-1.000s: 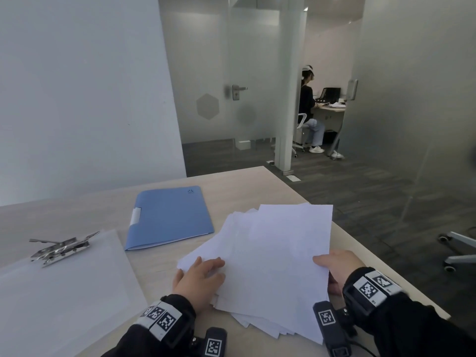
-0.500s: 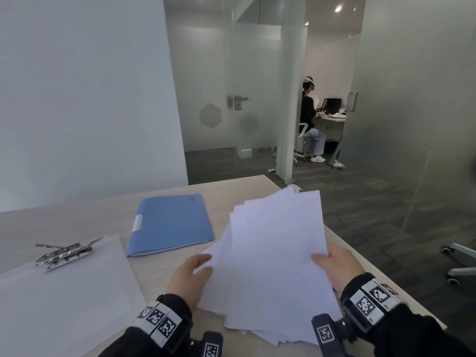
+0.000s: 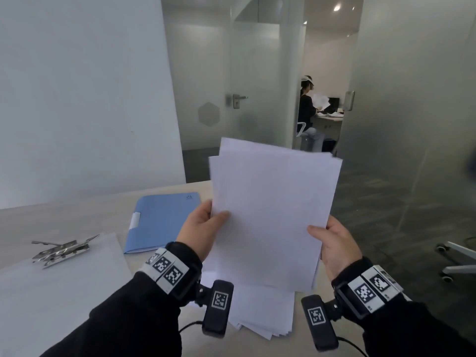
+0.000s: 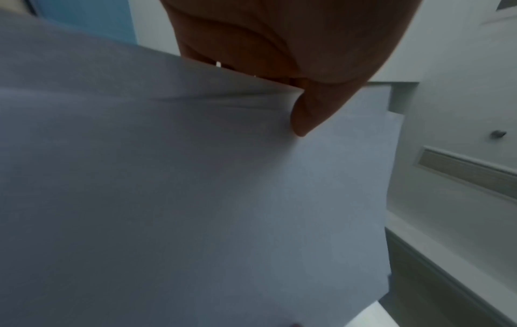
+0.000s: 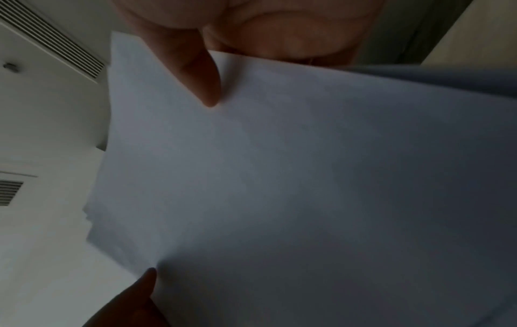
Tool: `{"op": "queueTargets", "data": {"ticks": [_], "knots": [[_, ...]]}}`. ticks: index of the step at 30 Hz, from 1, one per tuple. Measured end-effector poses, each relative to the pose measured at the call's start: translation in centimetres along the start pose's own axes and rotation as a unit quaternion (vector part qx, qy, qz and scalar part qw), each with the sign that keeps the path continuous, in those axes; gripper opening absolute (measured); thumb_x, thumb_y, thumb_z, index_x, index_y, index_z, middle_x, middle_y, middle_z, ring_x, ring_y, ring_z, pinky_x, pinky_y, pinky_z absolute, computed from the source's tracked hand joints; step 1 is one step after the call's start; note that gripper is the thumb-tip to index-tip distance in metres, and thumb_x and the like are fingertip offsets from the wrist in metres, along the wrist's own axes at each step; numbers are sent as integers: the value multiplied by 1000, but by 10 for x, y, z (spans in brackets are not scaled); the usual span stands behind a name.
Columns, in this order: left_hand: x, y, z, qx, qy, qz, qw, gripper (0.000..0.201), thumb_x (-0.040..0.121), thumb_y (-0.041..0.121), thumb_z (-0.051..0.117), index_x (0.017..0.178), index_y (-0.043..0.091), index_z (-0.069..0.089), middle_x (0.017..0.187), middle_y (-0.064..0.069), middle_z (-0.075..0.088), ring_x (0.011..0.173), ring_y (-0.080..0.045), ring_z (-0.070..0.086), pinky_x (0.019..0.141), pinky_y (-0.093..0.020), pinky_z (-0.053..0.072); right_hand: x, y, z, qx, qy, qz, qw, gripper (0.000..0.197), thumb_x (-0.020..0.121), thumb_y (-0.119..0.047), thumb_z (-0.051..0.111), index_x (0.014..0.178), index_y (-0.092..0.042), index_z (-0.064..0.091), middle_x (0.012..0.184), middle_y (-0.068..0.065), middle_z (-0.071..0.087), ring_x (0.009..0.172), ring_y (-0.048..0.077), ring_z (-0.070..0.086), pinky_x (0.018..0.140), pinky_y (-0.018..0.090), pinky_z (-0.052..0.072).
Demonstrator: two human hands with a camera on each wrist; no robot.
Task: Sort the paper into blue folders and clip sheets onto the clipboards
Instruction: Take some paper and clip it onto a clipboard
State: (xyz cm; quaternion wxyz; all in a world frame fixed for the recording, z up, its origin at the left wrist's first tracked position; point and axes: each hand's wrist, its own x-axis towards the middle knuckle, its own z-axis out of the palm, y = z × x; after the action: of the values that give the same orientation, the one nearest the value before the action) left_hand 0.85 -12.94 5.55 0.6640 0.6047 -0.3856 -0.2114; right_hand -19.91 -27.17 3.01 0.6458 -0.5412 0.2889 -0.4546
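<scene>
I hold a bundle of white sheets (image 3: pixel 273 210) upright above the table. My left hand (image 3: pixel 203 228) pinches its left edge, thumb on the front, and my right hand (image 3: pixel 332 240) pinches the right edge the same way. Both wrist views show a thumb pressed on the paper (image 4: pixel 196 199) (image 5: pixel 307 177). More loose sheets (image 3: pixel 262 315) lie on the table beneath the bundle. A closed blue folder (image 3: pixel 162 220) lies flat behind my left hand. At the left sits a clear clipboard (image 3: pixel 56 287) with a metal clip (image 3: pixel 61 249).
The wooden table (image 3: pixel 77 215) ends just right of my right wrist, with dark floor beyond. A chair base (image 3: pixel 456 256) stands on the floor at right. Behind a glass partition (image 3: pixel 412 99) another person (image 3: pixel 307 112) sits at a desk.
The bundle of sheets went from lying fanned on the table to being lifted and stood upright between both hands, with its edges gathered closer together. Some sheets stayed on the table.
</scene>
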Motion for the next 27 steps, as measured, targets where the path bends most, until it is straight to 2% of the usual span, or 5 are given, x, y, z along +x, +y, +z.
{"op": "queueTargets", "data": {"ticks": [5, 10, 16, 21, 27], "knots": [[-15, -37, 11, -19, -1, -50, 999, 22, 92, 17, 57, 112, 25, 66, 102, 6, 76, 94, -13, 71, 83, -32, 53, -4, 20, -5, 4, -8, 35, 999, 20, 91, -5, 56, 100, -15, 71, 103, 15, 74, 94, 32, 68, 85, 44, 51], [-21, -51, 23, -22, 19, -79, 996, 17, 90, 21, 58, 103, 25, 69, 98, 3, 77, 98, -24, 70, 90, -42, 54, -11, 24, 1, 16, 5, 82, 996, 17, 91, -3, 57, 102, -7, 68, 92, 14, 73, 79, 31, 69, 66, 36, 53], [-26, -39, -5, -37, 78, -95, 992, 15, 86, 24, 59, 92, 22, 72, 94, -2, 77, 92, -26, 68, 92, -46, 51, -17, 23, 14, -54, -56, 76, 994, 18, 90, -6, 58, 99, -14, 73, 98, 11, 77, 94, 33, 70, 85, 46, 54], [-45, -22, -69, -103, 132, -132, 977, 18, 95, 12, 52, 105, 12, 67, 107, -12, 72, 96, -30, 66, 95, -48, 50, -38, 25, 65, -211, -168, 28, 962, 19, 95, -13, 51, 101, -22, 67, 85, -4, 73, 63, 13, 62, 47, 27, 47], [-93, -5, -184, 62, 128, -224, 964, 33, 95, 43, 49, 110, 19, 66, 108, 0, 72, 100, -22, 66, 90, -41, 48, -49, 43, 144, -194, -229, 40, 953, 21, 95, -10, 49, 97, -22, 65, 56, 3, 64, 42, 23, 49, 41, 24, 28]]}}
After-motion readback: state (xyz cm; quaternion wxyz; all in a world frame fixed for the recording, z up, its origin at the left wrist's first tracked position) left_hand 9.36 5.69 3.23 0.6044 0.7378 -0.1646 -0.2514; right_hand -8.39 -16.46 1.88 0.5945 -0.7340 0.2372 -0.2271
